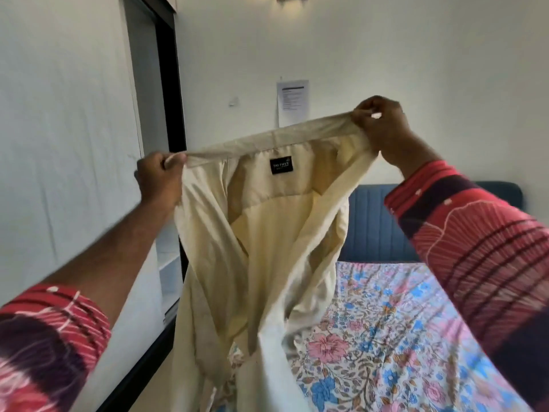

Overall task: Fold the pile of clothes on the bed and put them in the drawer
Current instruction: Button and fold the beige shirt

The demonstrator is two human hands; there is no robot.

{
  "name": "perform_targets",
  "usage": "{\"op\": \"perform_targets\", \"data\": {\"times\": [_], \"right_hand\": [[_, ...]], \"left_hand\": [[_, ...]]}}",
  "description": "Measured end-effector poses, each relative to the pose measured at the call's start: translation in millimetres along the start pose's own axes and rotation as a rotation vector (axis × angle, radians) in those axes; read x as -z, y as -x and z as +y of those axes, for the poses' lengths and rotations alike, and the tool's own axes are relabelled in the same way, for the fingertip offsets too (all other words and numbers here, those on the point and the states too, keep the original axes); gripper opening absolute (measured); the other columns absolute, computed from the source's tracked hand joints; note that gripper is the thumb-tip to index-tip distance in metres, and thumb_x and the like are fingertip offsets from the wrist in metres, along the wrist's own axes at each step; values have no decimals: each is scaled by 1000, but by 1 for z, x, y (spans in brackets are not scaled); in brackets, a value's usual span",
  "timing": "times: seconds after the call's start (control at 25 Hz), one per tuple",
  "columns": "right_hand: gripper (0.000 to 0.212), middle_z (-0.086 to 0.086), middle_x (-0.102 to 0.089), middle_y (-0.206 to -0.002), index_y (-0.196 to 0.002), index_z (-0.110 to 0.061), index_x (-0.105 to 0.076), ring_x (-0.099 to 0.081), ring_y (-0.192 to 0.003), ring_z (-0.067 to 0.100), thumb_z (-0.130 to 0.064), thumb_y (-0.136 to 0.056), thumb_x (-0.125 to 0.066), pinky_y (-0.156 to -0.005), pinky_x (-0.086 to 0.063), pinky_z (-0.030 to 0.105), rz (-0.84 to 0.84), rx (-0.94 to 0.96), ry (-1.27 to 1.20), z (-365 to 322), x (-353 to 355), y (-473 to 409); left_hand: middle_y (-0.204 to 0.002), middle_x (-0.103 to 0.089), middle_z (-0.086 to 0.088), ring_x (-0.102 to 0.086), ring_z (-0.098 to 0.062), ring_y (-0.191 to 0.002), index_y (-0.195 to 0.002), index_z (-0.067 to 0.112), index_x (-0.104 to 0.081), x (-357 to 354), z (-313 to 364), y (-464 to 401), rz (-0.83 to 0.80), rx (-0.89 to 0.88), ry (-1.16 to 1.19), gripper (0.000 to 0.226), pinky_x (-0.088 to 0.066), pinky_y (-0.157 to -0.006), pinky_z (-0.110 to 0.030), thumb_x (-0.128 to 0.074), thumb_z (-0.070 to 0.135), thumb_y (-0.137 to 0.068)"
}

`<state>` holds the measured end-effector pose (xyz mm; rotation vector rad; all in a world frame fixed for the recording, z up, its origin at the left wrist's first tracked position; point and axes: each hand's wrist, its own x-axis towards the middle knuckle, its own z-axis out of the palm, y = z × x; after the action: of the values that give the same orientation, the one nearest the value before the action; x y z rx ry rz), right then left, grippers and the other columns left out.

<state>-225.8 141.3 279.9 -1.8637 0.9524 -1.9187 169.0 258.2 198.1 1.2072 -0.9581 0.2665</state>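
The shirt [261, 248] is thin, matt, cream woven cloth, softly creased, with a small black cloth label [281, 165] sewn inside the collar. The bedsheet [386, 337] is printed cotton-like cloth with a flowered pattern and a matt, slightly wrinkled surface. The headboard [374, 227] looks like padded blue fabric with stitched ribs. The sleeve [475, 248] is patterned red cloth. A sheet of paper [292, 102] hangs on the smooth, matt painted wall [416, 69].
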Motion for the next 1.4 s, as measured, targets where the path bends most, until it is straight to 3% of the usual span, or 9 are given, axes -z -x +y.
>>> {"op": "perform_targets", "data": {"times": [0.2,0.36,0.48,0.68,0.84,0.96,1.16,1.28,1.4], "right_hand": [[34,1,-65,-71,-81,-13,-72,-60,-62,8,-32,-64,-94,-57,-51,20,-523,-82,-70,-23,80,27],[8,8,-61,-67,-82,-4,-63,-59,-50,11,-9,-88,-63,-46,-48,17,-843,-216,-98,-45,125,61],[7,11,-66,-75,-86,-1,-67,-64,-60,13,-5,-90,-63,-60,-52,25,-668,-297,185,-33,120,68],[6,5,-69,-80,-86,-13,-67,-64,-77,26,-12,-91,-64,-68,-45,34,265,-79,413,15,34,221],[22,-2,-66,-63,-92,-33,-60,-62,-54,10,-13,-93,-69,-55,-48,28,-46,-317,204,57,-20,479],[39,-9,-74,-72,-92,-38,-64,-71,-63,7,1,-91,-66,-58,-55,24,-245,-594,119,79,-3,584],[56,-17,-76,-89,-107,-22,-74,-73,-81,-1,22,-78,-59,-73,-56,16,-335,-643,147,69,35,627],[37,-18,-77,-87,-98,-31,-79,-73,-77,0,4,-83,-76,-73,-60,30,-298,-619,248,64,35,638],[20,-7,-71,-114,-93,-34,-82,-63,-104,17,-19,-80,-83,-86,-51,39,-341,-281,534,66,39,641]], "left_hand": [[-83,-70,-6,-65,-14,-70,-80,11,-76,46,20,-16,-622,204,372,37,-58,-70,-26,-93,42,-66],[-88,-68,-11,-64,-14,-67,-106,-2,-69,80,25,-20,-1076,249,256,81,-56,-61,-22,-99,48,-50],[-88,-65,-14,-60,-21,-71,-91,0,-72,57,32,-3,-940,271,140,40,-51,-60,-25,-92,27,-71],[-69,-62,1,-57,-17,-67,-83,8,-73,13,11,172,-165,-123,-132,5,-36,-58,-25,-73,11,-87],[-69,-63,15,-56,4,-63,-88,23,-76,38,-33,432,-426,103,64,8,-52,-63,-27,-68,23,-92],[-84,-75,15,-70,2,-76,-100,40,-75,74,-57,540,-521,451,166,13,-58,-68,-28,-65,39,-92],[-117,-76,6,-68,-15,-116,-120,18,-74,103,-45,569,-544,734,367,25,-53,-99,-33,-56,19,-103],[-108,-78,3,-72,-14,-106,-114,17,-75,114,-48,569,-543,844,392,23,-58,-89,-27,-66,6,-96],[-96,-77,-10,-75,-24,-93,-108,8,-69,124,-55,567,-461,947,460,23,-59,-80,-27,-75,3,-86]]}}
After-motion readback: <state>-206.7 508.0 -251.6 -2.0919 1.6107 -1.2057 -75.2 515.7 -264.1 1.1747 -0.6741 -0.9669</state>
